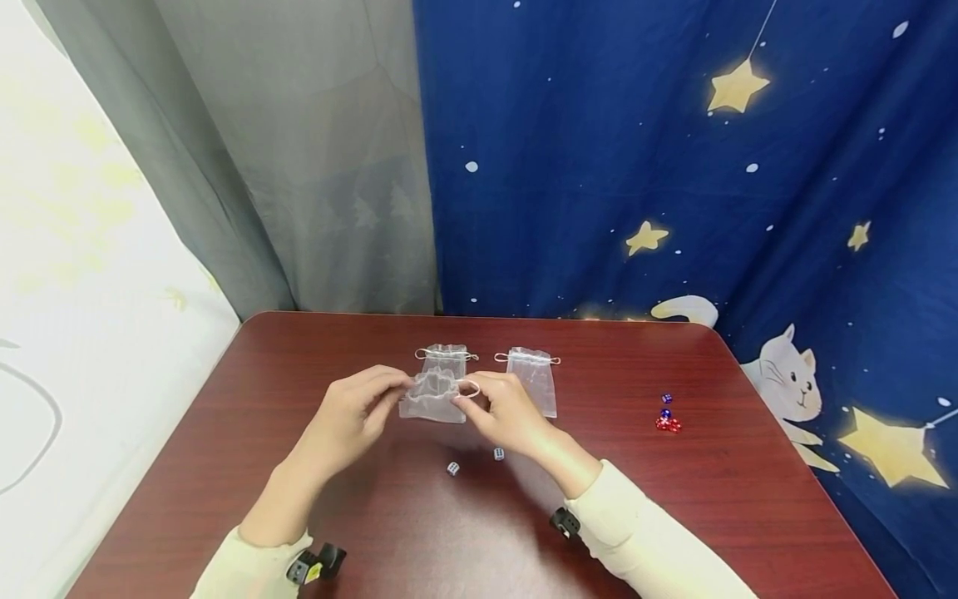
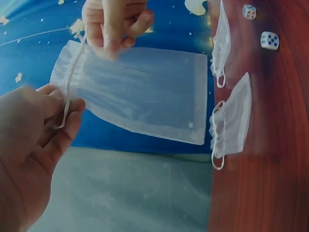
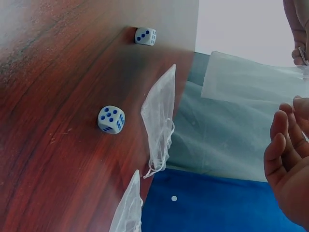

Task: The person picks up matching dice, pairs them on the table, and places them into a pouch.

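Note:
A sheer white drawstring bag (image 1: 434, 409) is held up over the table between both hands, its gathered mouth uppermost in the head view. On one side my left hand (image 1: 352, 420) pinches the bag by its mouth; the left wrist view shows thumb and fingers at the white cord (image 2: 70, 82). At the opposite side of the mouth, my right hand (image 1: 509, 413) pinches the edge beside a cord loop. The bag's body (image 2: 149, 94) hangs flat and see-through below the hands. Two white dice with blue pips, one left (image 1: 452, 469) and one right (image 1: 499, 454), lie nearer me.
Two more drawstring bags, a left one (image 1: 446, 360) and a right one (image 1: 535, 378), lie behind the hands. Off to the right sit blue dice (image 1: 667, 399) and a cluster of red dice (image 1: 669, 425). Curtains (image 1: 569, 166) hang beyond the brown table (image 1: 299, 341).

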The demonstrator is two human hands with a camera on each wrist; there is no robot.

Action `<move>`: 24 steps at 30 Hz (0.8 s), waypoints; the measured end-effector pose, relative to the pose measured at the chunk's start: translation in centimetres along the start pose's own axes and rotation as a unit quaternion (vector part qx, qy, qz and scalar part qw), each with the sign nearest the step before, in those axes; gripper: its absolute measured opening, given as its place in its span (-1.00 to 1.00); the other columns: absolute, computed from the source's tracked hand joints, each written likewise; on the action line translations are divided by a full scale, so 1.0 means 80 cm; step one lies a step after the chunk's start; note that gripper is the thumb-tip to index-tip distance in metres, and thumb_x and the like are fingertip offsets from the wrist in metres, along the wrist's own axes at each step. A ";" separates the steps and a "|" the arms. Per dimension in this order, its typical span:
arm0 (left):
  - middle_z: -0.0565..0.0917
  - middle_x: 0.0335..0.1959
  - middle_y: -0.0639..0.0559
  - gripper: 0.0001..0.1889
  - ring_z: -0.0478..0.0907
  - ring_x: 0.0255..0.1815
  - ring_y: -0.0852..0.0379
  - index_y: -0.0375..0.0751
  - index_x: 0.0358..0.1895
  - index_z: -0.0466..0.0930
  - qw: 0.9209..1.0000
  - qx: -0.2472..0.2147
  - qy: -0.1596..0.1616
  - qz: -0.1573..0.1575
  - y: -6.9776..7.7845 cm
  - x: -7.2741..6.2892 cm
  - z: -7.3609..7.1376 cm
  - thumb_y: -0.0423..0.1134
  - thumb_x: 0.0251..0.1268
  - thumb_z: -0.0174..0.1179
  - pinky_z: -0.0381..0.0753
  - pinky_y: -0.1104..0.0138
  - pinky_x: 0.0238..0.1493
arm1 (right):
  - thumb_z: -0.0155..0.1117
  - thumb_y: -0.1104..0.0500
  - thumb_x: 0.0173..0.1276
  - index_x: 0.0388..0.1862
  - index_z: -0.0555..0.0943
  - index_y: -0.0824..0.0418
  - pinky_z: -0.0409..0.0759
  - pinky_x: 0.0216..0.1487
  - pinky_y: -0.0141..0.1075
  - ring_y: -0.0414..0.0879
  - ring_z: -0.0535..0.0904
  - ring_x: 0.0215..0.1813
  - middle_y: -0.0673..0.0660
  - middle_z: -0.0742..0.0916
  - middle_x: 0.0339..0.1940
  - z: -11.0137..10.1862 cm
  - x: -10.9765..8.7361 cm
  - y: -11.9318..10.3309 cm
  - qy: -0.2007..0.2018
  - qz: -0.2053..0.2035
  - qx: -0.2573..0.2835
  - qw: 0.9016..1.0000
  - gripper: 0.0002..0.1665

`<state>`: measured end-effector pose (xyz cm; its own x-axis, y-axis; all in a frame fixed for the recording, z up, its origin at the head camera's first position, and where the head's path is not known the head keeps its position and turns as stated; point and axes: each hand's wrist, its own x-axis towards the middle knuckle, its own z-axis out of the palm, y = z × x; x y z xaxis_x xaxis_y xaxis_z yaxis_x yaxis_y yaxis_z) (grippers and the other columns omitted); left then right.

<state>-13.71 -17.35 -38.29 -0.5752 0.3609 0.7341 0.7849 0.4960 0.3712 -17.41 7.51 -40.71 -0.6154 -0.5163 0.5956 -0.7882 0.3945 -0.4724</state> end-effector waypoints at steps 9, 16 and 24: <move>0.74 -0.21 0.02 -0.69 0.70 -0.21 0.07 -0.29 -0.16 0.72 0.999 0.045 0.012 0.005 -0.011 -0.004 -0.014 -0.68 0.05 0.34 0.54 0.56 0.00 | 0.44 0.22 0.31 -0.21 0.72 0.23 0.46 -0.50 -0.52 -0.37 0.47 -0.54 -0.07 0.69 -0.48 0.002 -0.008 0.004 -0.025 0.043 -0.007 0.999 -0.87; 0.74 -0.22 0.08 -0.69 0.66 -0.27 0.18 -0.27 -0.17 0.73 0.995 0.097 0.024 -0.011 -0.013 -0.010 -0.020 -0.65 0.03 0.37 0.60 0.44 -0.19 | 0.42 0.11 0.35 -0.26 0.71 0.08 0.45 -0.48 -0.51 -0.42 0.45 -0.56 -0.17 0.69 -0.49 0.007 -0.018 0.006 -0.056 0.067 -0.047 0.995 -0.92; 0.75 -0.23 0.03 -0.73 0.69 -0.24 0.13 -0.28 -0.17 0.74 0.991 0.126 0.035 -0.021 -0.016 -0.015 -0.023 -0.61 0.05 0.39 0.63 0.32 -0.19 | 0.40 0.05 0.37 -0.27 0.70 0.07 0.59 -0.30 -0.37 -0.18 0.68 -0.38 -0.12 0.73 -0.42 0.017 -0.026 0.008 -0.128 0.055 -0.082 0.987 -0.88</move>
<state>-13.63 -19.90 -38.56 -0.5824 0.2849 0.7613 0.6726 0.6948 0.2545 -16.64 7.81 -43.15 -0.6906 -0.6311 0.3533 -0.7212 0.5646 -0.4013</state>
